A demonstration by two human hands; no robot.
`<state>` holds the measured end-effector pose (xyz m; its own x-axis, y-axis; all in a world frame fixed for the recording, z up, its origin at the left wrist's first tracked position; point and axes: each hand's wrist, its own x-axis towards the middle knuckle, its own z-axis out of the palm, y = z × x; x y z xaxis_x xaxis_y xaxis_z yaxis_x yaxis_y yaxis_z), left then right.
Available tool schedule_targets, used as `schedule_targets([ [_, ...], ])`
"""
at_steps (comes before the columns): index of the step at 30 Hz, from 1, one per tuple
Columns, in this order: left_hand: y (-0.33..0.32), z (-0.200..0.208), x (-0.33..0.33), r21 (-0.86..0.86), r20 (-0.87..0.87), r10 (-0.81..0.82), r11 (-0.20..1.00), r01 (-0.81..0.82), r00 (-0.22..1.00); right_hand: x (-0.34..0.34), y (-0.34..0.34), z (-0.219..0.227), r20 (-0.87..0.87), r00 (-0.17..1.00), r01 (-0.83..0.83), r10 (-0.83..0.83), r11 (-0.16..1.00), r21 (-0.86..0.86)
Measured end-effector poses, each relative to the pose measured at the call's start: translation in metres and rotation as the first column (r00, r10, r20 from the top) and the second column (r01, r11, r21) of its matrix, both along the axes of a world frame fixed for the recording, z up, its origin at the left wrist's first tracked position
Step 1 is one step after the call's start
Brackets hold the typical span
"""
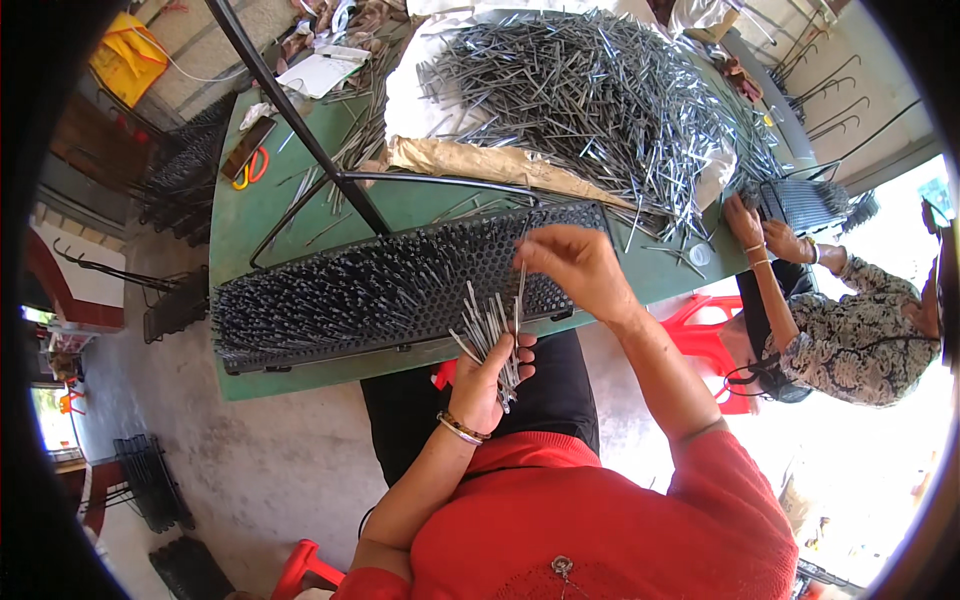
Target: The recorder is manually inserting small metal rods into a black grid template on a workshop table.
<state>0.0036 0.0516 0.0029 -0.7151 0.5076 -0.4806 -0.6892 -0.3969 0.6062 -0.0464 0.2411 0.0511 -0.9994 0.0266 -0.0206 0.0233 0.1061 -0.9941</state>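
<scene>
A bundle of thin grey metal rods (487,325) fans upward out of my left hand (478,385), whose fingers are wrapped round it. Just above it, my right hand (580,265) pinches the upper end of a single metal rod (520,290), which hangs down beside the bundle. Behind both hands lies a long black perforated rack (470,262) at the table's near edge. Upright rods (330,300) stand densely in its left and middle holes, while bare holes show toward its right end.
A large heap of loose rods (590,95) lies on sheeting across the green table (235,240). A black metal frame (300,125) rises at left, near orange-handled scissors (252,170). At right, a co-worker's hands (765,235) touch another rack (800,205). A red stool (700,340) stands below.
</scene>
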Motion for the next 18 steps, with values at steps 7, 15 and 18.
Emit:
schedule_targets([
  [7,0.006,0.001,0.004,0.038,0.051,0.006,0.999,-0.008,0.999,-0.029,-0.017,0.000,-0.416,0.879,0.348,-0.232,0.910,0.227],
  [15,0.001,0.006,-0.001,0.081,0.134,-0.065,0.995,0.054,0.989,-0.039,-0.020,-0.014,-0.742,0.659,0.540,-0.124,0.764,0.352],
  [18,0.001,0.006,0.001,0.069,0.148,-0.084,0.995,0.075,0.985,-0.035,-0.021,-0.015,-0.706,0.696,0.546,-0.134,0.738,0.398],
])
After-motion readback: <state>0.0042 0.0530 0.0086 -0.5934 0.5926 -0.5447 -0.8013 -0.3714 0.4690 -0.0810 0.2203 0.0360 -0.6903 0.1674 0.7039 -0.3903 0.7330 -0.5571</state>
